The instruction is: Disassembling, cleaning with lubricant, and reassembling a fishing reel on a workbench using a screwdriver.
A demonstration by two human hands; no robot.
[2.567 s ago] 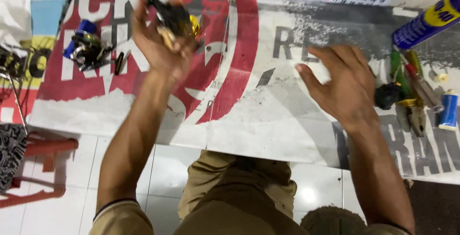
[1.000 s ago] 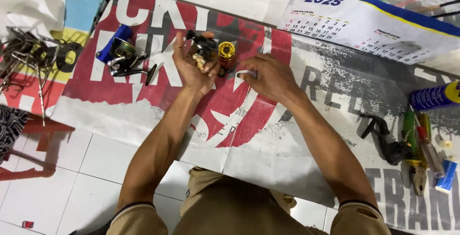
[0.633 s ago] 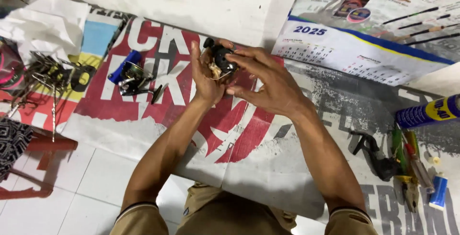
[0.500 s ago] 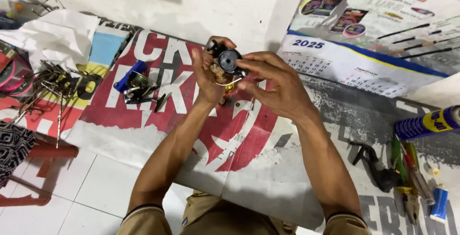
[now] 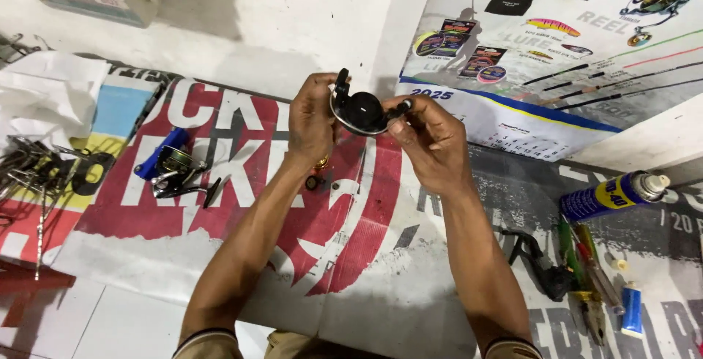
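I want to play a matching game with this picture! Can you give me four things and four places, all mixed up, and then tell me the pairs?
Things:
1. black round reel part
2. blue spray can
3. blue fishing reel
4. calendar

Places:
A. leaning on the wall
B. lying on the banner, left of the arms
C. held between both hands
D. lying on its side at far right

Pairs: 1-C, 2-D, 3-B, 4-A

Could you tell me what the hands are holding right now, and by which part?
Both hold a black round reel part: left hand at its left rim, right hand at its right edge.
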